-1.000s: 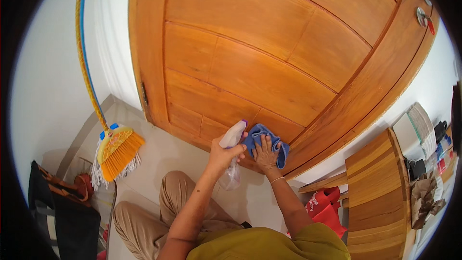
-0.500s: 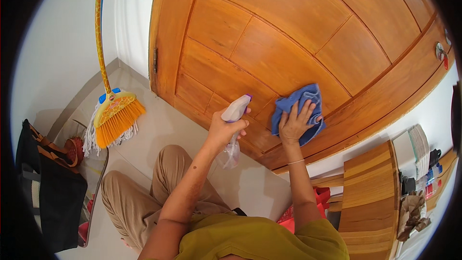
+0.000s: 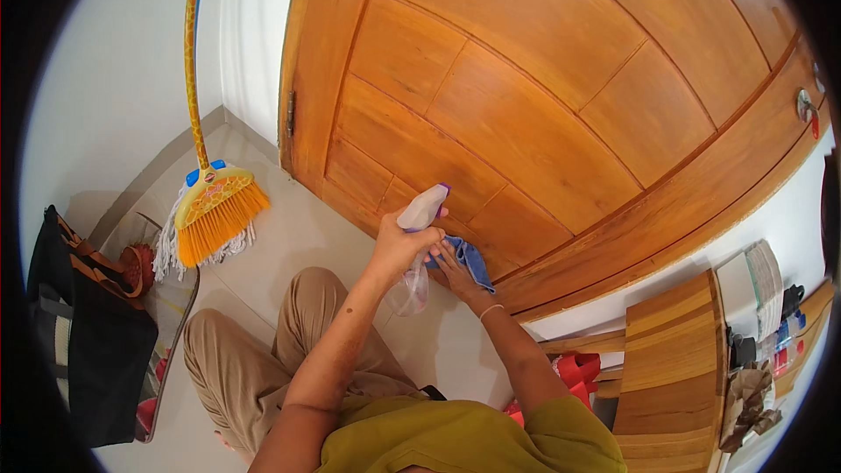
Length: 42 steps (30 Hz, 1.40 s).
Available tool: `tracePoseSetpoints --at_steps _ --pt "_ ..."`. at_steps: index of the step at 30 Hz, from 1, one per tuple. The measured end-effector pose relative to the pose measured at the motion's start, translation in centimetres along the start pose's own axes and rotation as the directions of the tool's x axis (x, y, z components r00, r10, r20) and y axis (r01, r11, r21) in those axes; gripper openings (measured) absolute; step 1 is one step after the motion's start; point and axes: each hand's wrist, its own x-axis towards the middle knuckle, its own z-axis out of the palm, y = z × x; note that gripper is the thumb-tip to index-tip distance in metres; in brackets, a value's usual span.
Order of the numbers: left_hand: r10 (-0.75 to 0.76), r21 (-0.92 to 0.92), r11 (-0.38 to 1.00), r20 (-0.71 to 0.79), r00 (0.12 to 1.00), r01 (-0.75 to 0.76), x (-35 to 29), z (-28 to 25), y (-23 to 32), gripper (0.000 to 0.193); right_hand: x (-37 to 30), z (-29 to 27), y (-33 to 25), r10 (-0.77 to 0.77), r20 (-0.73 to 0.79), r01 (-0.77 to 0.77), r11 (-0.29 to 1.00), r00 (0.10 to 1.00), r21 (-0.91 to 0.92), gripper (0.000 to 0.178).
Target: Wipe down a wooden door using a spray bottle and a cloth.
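My left hand (image 3: 400, 250) is wrapped round a spray bottle (image 3: 426, 208) with a whitish trigger head, purple trim and a clear body. The bottle is upright in front of the wooden door (image 3: 534, 131). Just beyond and to the right of it, my right hand (image 3: 459, 278) presses a blue cloth (image 3: 472, 263) against the door's lower part. The left hand and bottle cover some of the right fingertips and part of the cloth. A thin band circles my right wrist.
A yellow broom (image 3: 219, 210) and a white mop lean in the left corner. Below them stands a black bag (image 3: 105, 359). At right is a wooden bench (image 3: 670, 359) with a red bag (image 3: 578, 372) beside it. The door's handle (image 3: 805, 107) is at the far right.
My right hand has swept the blue cloth leftward and down along the door, ending behind the spray bottle. My left hand keeps hold of the bottle, nearly in place.
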Motion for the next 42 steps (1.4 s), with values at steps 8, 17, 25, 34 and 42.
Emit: tracePoseSetpoints --at_steps 8,17,25,34,42 --pt "0.025 -0.079 0.997 -0.041 0.999 -0.028 -1.2 -1.2 1.1 0.044 6.3 -19.4 -0.9 0.201 -0.376 -0.388 0.753 0.905 -0.531 0.041" --pt "0.008 -0.059 0.998 0.000 1.000 -0.008 -0.2 -1.2 0.1 0.050 16.5 -30.7 -2.3 0.318 -0.712 -0.727 0.569 0.626 -0.384 0.052" --pt "0.041 -0.132 0.990 -0.068 0.997 -0.049 -0.7 -1.1 0.4 0.040 17.8 -18.9 -3.5 0.199 -0.483 -0.467 0.704 0.853 -0.535 0.052" --pt "0.033 -0.073 0.997 0.008 0.999 -0.032 -2.2 -0.9 2.2 0.054 7.3 -15.8 -2.6 0.193 -0.172 -0.245 0.894 0.966 -0.375 0.049" --pt "0.110 -0.183 0.976 -0.063 0.992 -0.120 -2.3 -1.3 2.7 0.039 10.8 -29.0 -3.7 0.332 -0.568 -0.641 0.563 0.753 -0.522 0.056"
